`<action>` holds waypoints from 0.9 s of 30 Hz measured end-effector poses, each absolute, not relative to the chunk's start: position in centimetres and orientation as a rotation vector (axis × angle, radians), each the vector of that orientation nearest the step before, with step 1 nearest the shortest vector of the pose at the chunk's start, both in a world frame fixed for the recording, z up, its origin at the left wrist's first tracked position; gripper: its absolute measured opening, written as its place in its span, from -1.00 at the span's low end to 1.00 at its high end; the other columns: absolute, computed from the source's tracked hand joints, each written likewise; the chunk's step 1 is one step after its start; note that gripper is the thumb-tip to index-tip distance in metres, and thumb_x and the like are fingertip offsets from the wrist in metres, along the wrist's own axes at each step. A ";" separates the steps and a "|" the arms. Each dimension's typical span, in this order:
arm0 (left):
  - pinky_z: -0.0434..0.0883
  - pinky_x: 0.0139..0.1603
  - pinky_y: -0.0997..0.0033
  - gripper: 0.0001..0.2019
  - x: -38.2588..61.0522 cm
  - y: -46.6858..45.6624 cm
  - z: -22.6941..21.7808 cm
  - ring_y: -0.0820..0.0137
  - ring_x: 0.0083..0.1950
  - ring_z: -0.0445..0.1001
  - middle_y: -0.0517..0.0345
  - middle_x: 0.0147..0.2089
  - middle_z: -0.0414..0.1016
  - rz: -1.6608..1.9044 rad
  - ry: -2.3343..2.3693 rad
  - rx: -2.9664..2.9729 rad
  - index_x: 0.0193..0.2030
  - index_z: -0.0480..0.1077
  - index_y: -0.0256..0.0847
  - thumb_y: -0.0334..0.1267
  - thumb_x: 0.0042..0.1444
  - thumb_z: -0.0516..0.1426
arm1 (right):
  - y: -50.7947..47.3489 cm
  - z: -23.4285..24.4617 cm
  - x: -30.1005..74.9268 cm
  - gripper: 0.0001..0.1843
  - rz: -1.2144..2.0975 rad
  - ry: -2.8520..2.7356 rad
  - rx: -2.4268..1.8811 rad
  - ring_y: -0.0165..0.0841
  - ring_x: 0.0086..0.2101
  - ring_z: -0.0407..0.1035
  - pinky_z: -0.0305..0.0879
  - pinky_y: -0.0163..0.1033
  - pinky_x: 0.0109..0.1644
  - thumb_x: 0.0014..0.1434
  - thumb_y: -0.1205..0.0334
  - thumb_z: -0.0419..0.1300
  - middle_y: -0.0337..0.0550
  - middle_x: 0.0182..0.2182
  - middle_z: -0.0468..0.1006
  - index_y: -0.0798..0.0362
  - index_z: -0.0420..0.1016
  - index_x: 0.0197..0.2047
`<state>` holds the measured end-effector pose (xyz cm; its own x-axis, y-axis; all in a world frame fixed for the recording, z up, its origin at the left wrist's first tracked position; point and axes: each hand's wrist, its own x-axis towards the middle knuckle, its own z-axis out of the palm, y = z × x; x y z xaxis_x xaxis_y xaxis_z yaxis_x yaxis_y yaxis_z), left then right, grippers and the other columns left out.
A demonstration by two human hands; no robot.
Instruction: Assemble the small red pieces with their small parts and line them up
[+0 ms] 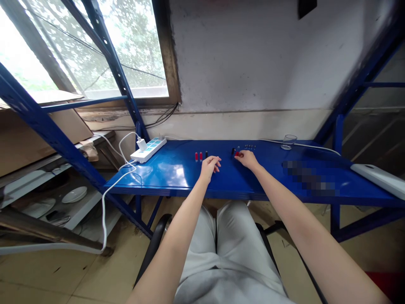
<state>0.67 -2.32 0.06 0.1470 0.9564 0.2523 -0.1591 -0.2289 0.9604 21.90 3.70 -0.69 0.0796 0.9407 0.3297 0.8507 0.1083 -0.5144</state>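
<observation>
My right hand (248, 159) is closed, its fingertips pinching a small red cylinder (237, 154) just above or on the blue tabletop. Right beside that cylinder is a small black cylinder (233, 150). My left hand (210, 166) hovers near the table with its fingers loosely bent and a little apart; nothing shows in them. Just beyond it stand two small red cylinders with clear ends, one (196, 156) left of the other (201, 156), and a black cylinder (206, 154) in the same row. Several tiny shiny pieces (249, 147) lie behind my right hand.
On the blue table (152, 177), a white power strip (148, 149) with a plugged-in cord is at the left. A clear glass (288, 142) stands at the back right. A blurred dark patch (310, 177) and a white flat object (378, 179) lie at the right.
</observation>
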 end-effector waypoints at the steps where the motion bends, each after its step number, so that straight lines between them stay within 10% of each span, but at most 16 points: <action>1: 0.13 -0.64 0.57 -0.75 0.7 -2.4 0.2 0.58 -0.64 0.31 0.19 -0.52 0.37 1.319 0.855 1.351 -0.39 0.42 -0.27 -0.11 0.02 0.09 | 3.9 -0.8 21.7 -0.86 0.188 -1.785 -1.756 -0.35 -0.49 0.34 0.16 -0.29 -0.42 -0.01 0.20 0.21 -0.11 -0.52 0.48 0.10 0.46 -0.47; 27: 0.13 -0.64 0.59 -0.76 0.8 -2.4 0.0 0.60 -0.64 0.29 0.20 -0.53 0.37 1.290 0.884 1.404 -0.37 0.41 -0.28 -0.12 0.01 0.08 | 5.5 0.3 21.1 -0.82 0.319 -1.896 -2.029 -0.26 -0.26 0.43 0.28 -0.30 -0.25 0.05 0.27 0.19 0.01 -0.29 0.54 0.16 0.48 -0.25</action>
<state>0.79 -2.37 0.01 0.1660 0.9526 0.2549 -0.1055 -0.2399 0.9650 21.13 5.49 0.33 0.0818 0.9942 0.0697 0.9167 -0.0476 -0.3967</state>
